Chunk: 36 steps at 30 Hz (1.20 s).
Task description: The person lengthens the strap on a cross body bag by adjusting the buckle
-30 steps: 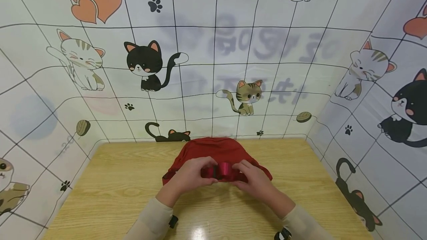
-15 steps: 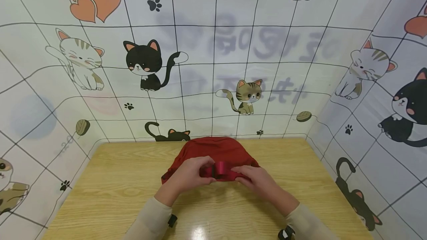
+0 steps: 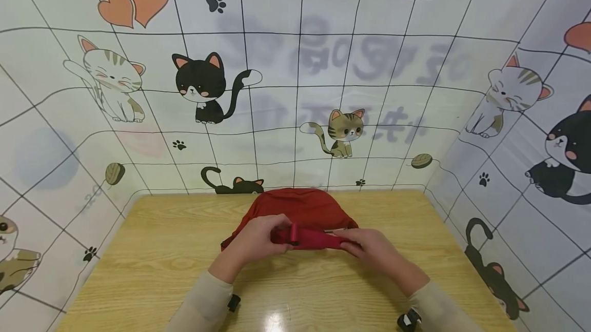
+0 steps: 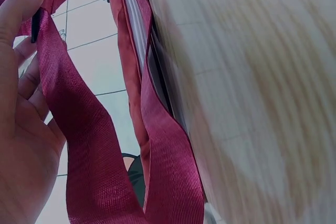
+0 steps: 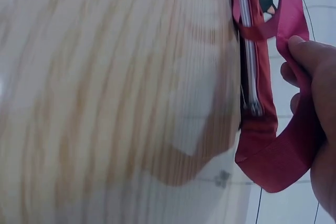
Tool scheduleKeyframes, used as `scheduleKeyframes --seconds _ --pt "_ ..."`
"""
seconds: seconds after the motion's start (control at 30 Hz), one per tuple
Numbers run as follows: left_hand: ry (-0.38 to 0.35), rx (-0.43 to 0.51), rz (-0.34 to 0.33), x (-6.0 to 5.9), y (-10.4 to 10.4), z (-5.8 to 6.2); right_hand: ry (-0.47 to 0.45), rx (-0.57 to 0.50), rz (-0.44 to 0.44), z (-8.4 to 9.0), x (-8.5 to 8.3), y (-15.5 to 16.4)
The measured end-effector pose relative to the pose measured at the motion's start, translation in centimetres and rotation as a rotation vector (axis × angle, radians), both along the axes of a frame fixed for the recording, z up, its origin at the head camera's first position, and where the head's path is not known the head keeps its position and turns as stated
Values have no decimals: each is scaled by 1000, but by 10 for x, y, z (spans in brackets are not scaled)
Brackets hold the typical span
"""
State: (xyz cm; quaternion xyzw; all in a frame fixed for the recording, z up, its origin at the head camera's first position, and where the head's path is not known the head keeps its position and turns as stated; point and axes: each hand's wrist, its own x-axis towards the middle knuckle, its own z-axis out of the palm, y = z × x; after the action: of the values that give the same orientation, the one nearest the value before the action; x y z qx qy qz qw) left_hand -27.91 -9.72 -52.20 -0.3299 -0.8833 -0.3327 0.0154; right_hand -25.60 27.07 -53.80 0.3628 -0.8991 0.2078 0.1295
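Left hand and right hand — fingers curled, pinching, close together

A red fabric bag lies on the light wooden worktop, towards its far edge and midway between its sides. A red woven strap runs crosswise along the bag's near edge, just in front of the bag. The left hand holds the strap's left end and the right hand its right end. Behind and on both sides of the worktop stands a cat-printed sheet wall.
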Motion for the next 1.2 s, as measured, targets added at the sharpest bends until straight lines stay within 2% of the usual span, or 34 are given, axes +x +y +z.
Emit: scheduleKeyframes --seconds 0.17,0.27,0.43,0.53,0.67,0.73,0.9,1.2 --pt "-6 -11 27 0 -4 -1 -22 53 -56 1 -2 12" --pt "-2 -6 18 1 -4 -1 -82 87 -93 3 -2 12" --pt "-2 17 -8 0 -1 -1 -227 7 -122 2 3 -5" --pt "-3 26 -9 -1 1 -1 -261 -67 -131 0 6 -23" --pt "-6 24 -9 -1 2 1 -288 -93 -184 -2 7 -47" --pt "-5 22 -6 0 2 1 -287 -94 -203 -3 6 -56" --pt "6 22 7 1 2 0 -180 -124 -189 -6 6 -72" --pt "-1 26 17 2 -1 1 -68 -107 -191 -6 9 -67"
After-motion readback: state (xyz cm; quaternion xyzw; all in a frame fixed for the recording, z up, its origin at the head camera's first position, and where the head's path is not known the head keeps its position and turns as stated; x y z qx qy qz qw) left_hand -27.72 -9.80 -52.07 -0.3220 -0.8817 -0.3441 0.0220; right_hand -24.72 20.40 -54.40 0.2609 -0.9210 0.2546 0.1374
